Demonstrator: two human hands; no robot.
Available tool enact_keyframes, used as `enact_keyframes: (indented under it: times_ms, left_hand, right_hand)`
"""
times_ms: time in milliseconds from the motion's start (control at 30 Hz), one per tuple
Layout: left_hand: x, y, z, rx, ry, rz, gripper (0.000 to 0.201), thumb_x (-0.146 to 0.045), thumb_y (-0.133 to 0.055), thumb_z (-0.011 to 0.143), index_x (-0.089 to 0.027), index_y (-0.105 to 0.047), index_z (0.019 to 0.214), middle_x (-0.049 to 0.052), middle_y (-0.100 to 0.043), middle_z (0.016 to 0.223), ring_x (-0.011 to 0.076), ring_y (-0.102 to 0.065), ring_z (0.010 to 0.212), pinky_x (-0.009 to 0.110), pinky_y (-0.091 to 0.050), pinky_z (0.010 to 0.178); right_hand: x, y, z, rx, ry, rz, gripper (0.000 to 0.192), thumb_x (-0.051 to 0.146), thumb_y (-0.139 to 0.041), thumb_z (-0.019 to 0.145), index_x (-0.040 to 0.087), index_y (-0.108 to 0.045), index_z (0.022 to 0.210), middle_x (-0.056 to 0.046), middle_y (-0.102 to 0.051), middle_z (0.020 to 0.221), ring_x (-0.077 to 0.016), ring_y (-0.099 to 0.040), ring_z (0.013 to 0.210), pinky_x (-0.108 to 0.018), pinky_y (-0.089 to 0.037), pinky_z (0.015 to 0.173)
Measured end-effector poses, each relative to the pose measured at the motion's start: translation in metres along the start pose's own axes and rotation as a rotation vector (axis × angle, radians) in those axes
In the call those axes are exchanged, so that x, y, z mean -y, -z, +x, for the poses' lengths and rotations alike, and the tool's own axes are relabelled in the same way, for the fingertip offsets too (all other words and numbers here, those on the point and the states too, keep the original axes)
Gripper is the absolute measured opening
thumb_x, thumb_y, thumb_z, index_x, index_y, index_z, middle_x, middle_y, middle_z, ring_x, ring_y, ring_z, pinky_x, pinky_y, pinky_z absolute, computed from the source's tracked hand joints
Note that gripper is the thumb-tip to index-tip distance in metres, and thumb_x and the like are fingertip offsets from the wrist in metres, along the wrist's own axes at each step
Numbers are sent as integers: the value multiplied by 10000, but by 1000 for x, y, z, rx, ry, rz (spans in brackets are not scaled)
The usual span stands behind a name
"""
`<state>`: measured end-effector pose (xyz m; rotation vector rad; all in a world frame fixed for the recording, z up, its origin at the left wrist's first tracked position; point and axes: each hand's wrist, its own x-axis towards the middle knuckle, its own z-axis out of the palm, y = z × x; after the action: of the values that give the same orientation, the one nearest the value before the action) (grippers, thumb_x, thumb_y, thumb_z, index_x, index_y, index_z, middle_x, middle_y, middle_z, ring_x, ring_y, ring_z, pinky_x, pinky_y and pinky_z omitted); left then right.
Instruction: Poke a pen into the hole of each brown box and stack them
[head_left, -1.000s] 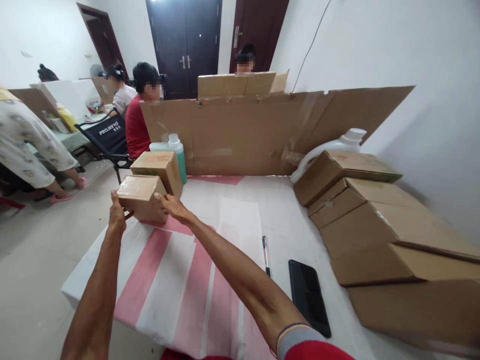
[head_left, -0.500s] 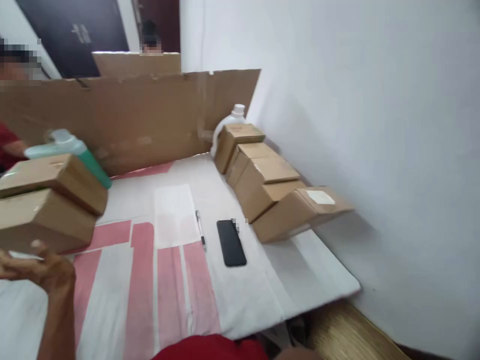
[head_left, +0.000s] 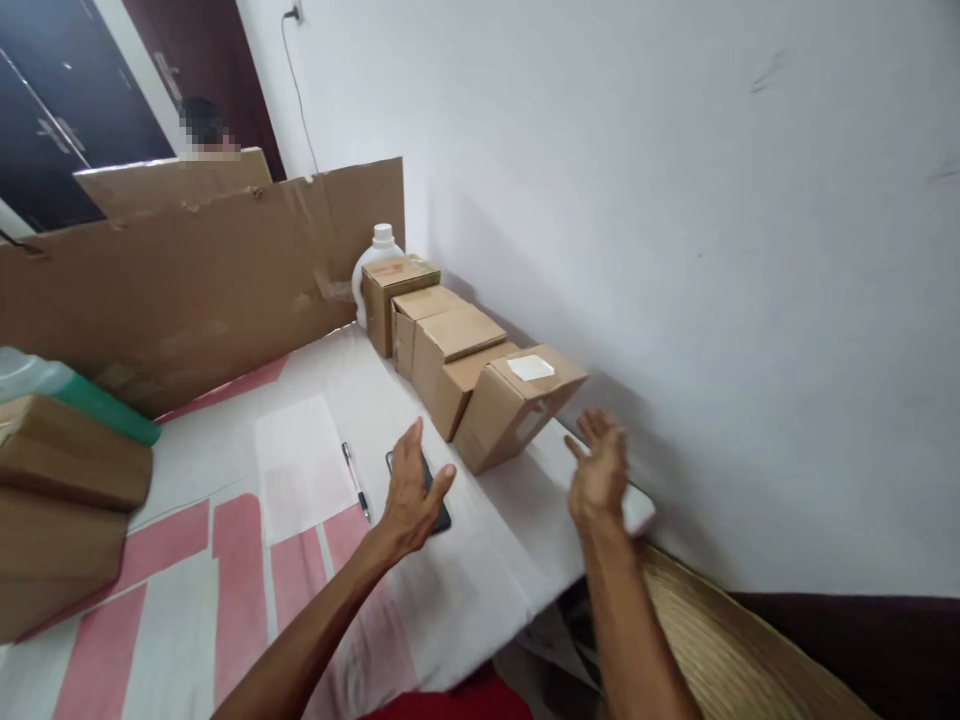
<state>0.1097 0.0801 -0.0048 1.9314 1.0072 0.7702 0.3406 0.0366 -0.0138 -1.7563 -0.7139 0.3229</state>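
Observation:
My left hand [head_left: 411, 497] hovers over the black phone [head_left: 441, 517], hiding much of it; its fingers are stretched out and nothing is in them. Off the table's right edge, my right hand [head_left: 600, 470] is raised with fingers spread, holding nothing. Between and beyond the hands leans a tilted cardboard box [head_left: 499, 410] with a white label on top, touching neither hand. Behind it stands a row of several more brown boxes [head_left: 459, 332]. A pen [head_left: 355, 480] lies left of the phone, beside a white sheet of paper [head_left: 304, 465].
A white jug [head_left: 381, 240] stands behind the box row, by the wall. At left are two stacked boxes [head_left: 67, 540] and a container of green liquid [head_left: 97, 395]. A cardboard panel [head_left: 187, 290] borders the table's back; a person's head [head_left: 204, 125] shows beyond it.
The view has turned to the right. My left hand has moved from beside the left boxes to above the phone, and my right hand has come into view.

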Motion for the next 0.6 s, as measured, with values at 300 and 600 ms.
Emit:
enact_keyframes:
  times_ms: [300, 600]
  left_hand:
    - [-37, -1, -32, 146, -94, -108, 866, -590, -476, 1033, -268, -35, 1706, 116, -67, 1781, 303, -48, 1654, 540, -125, 1341]
    - [18, 126, -184, -559, 298, 175, 652, -561, -444, 1046, -265, -358, 1620, 155, -497, 1506, 333, -475, 1390, 581, -429, 1150]
  right_hand:
    - [24, 3, -73, 112, -22, 254, 794, 829, -401, 934, 190, -642, 1339, -173, -631, 1457, -328, -586, 1317, -488, -470, 1063]
    - [79, -99, -203, 832, 275, 212, 407, 467, -503, 1051, 227, -637, 1351, -124, -681, 1256, -276, -644, 1129, -415, -539, 931]
